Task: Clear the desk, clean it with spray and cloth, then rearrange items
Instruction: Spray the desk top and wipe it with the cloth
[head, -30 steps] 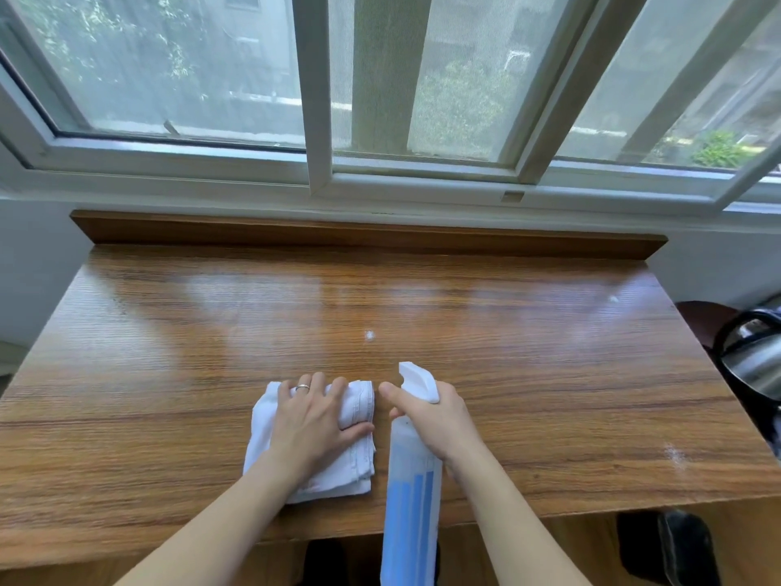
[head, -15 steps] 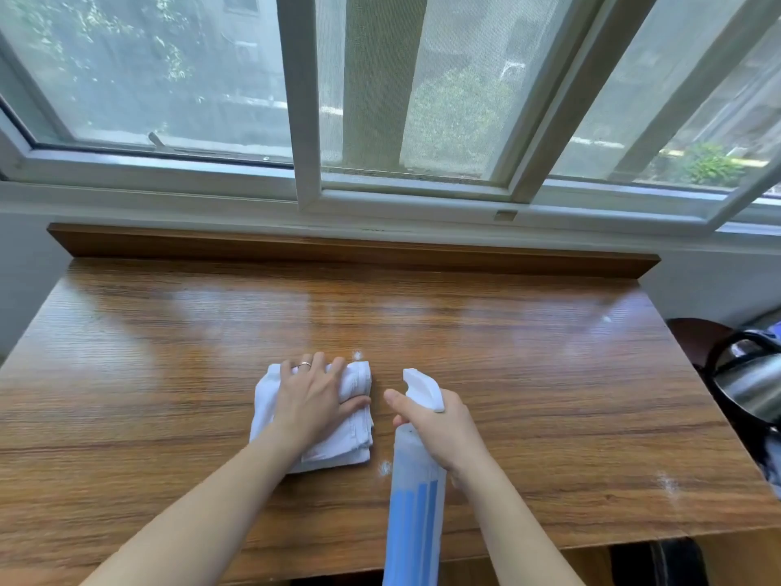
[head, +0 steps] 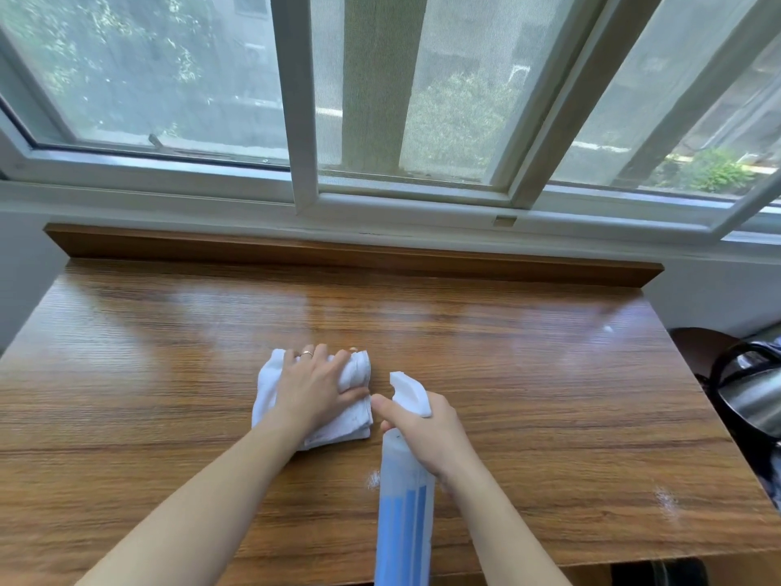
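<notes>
We work at a wooden desk (head: pixel 549 416) set against a wall beneath a sliding window (head: pixel 380 120). A raised wooden ledge (head: pixel 338 255) runs along the far edge of the desk.

Our left hand (head: pixel 315 389) lies palm down on a folded white cloth (head: pixel 270 399), which sits flat on the desk slightly left of centre. The fingers are spread over the cloth and bend over its far edge, pressing it to the surface; a ring (head: pixel 306 354) shows on one finger. Whether the fingertips curl under the cloth and pinch it, we cannot tell.

Our right hand (head: pixel 427 433) grasps a spray bottle (head: pixel 405 513) around its neck. The fingers wrap the neck from the right and the thumb extends toward the left, just beside the near right corner of the cloth. The white trigger head (head: pixel 410 393) points away from us toward the far side of the desk. The translucent body with blue vertical stripes runs down toward the near desk edge and out of the bottom of the view. Whether the bottle base rests on anything is not visible.

Small white flecks (head: pixel 372 480) lie on the desk just left of the bottle, and a second pale patch (head: pixel 667 499) lies near the right front corner. A metal kettle (head: pixel 752 399) with a black handle stands beyond the right edge of the desk.
</notes>
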{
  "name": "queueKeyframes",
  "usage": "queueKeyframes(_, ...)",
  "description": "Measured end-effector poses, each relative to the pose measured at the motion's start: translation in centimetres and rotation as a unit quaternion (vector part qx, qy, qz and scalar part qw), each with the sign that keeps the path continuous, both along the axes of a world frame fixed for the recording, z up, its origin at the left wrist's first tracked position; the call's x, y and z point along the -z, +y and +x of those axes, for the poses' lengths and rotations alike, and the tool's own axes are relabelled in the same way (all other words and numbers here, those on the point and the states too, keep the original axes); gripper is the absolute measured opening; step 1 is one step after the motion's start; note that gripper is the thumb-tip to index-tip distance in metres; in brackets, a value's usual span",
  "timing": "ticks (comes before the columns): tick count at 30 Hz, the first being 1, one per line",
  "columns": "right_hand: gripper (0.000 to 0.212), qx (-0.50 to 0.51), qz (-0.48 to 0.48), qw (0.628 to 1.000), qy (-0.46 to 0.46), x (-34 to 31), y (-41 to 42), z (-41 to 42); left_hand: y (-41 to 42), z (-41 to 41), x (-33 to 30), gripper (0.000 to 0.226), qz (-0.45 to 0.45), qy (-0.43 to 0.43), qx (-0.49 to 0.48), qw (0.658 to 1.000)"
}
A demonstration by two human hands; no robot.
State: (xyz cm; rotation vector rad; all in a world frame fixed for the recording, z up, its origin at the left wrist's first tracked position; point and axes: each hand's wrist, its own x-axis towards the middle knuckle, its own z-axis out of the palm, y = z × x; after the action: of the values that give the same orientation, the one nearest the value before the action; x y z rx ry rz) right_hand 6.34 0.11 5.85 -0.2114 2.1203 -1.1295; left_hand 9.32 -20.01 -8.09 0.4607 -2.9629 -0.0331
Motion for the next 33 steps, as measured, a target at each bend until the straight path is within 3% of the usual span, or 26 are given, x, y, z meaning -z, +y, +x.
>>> queueKeyframes(7,0.037,-0.008,0.000,1.000,0.009,0.2,-0.4,-0.2,2.4,3.2,0.5,0.062,-0.005,0.038,0.007,0.999)
queueKeyframes(12,0.035,-0.014,-0.001,1.000,0.007,0.2,-0.5,-0.7,1.9,2.2,0.7,0.069,-0.012,0.034,-0.013,0.999)
queueKeyframes(21,0.061,-0.013,-0.002,1.000,-0.009,0.5,-0.8,-2.2,0.1,-1.3,0.5,0.070,-0.018,0.009,-0.006,1.000)
queueKeyframes(29,0.049,-0.015,-0.005,1.000,-0.023,1.4,0.0,-3.7,-2.0,-6.7,0.1,0.071,-0.027,-0.008,-0.039,0.999)
queueKeyframes(33,0.064,-0.015,-0.004,1.000,-0.022,1.4,0.3,-4.5,-3.0,-9.3,-0.6,0.070,-0.022,-0.051,-0.043,0.998)
